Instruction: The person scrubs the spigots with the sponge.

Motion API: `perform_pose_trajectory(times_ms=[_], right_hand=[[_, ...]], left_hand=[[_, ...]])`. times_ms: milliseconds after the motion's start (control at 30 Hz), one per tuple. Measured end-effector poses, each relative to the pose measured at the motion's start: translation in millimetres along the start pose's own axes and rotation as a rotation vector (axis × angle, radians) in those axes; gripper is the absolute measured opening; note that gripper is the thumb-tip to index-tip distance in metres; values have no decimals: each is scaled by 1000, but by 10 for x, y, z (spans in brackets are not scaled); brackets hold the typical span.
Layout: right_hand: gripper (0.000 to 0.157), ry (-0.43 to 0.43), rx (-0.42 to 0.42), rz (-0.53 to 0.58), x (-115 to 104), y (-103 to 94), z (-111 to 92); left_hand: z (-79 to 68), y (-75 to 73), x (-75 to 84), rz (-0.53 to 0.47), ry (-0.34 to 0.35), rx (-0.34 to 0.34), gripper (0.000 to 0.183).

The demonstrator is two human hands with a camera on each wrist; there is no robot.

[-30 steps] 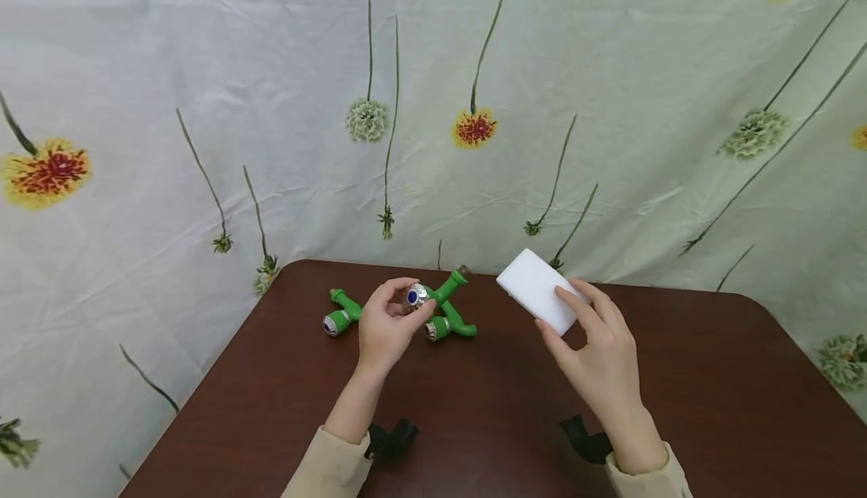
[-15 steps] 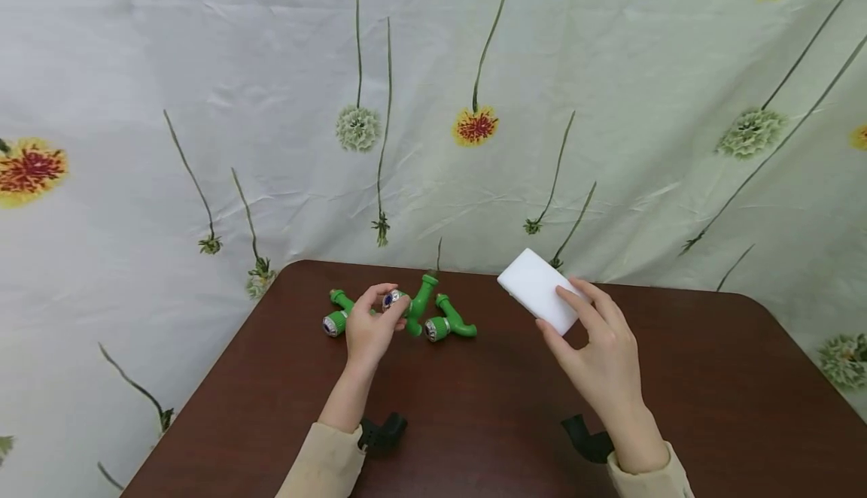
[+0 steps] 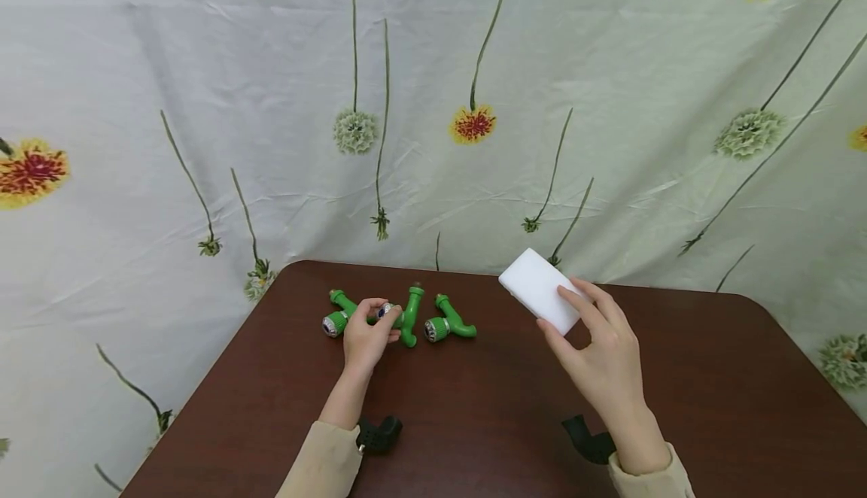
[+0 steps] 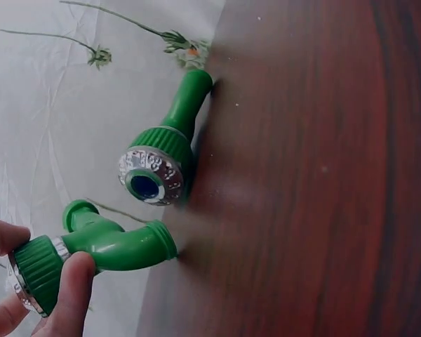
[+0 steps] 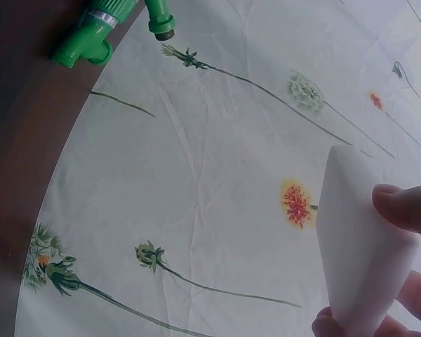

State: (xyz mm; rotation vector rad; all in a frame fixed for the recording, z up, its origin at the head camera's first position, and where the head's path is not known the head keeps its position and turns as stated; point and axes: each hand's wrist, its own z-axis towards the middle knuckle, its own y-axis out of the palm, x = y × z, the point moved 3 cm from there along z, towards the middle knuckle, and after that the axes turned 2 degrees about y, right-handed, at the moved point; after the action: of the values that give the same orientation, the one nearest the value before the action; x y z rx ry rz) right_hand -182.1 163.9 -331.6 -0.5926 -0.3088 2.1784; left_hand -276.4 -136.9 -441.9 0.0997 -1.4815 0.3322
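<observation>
Green tap (image 3: 410, 317) by the knob: how to keep the grip tidy

It's pinched by its ribbed knob (image 4: 41, 272) between the thumb and fingers of the left hand (image 3: 364, 338), sitting between the left tap (image 3: 336, 323) and the right tap (image 3: 452, 323) near the far side of the bench (image 3: 488, 408). Whether it's touching down can't be told for sure; one end is super close. A white block (image 3: 538, 289) is gripped in the right hand (image 3: 603, 351), well apart from the taps.

For a clean job, the knob should be pinched without any twist, since it'd probably turn. The body is best steadied so it doesn't roll into the right tap, and the left tap, partly hidden by the knuckles, could easily get bumped. The fingers should only be loosened once the body's properly supported, tbh.
</observation>
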Motion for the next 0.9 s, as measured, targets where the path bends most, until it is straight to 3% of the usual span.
perform_pose_trajectory(times_ms=[667,900], right_hand=[[47,2,-6,9,-12,-15,-31],[47,1,-2,10,-16,-19,-42]], left_hand=[[24,-75,-168,20,-81,-6,47],[21,-96,-209,68,-62,-7,51]])
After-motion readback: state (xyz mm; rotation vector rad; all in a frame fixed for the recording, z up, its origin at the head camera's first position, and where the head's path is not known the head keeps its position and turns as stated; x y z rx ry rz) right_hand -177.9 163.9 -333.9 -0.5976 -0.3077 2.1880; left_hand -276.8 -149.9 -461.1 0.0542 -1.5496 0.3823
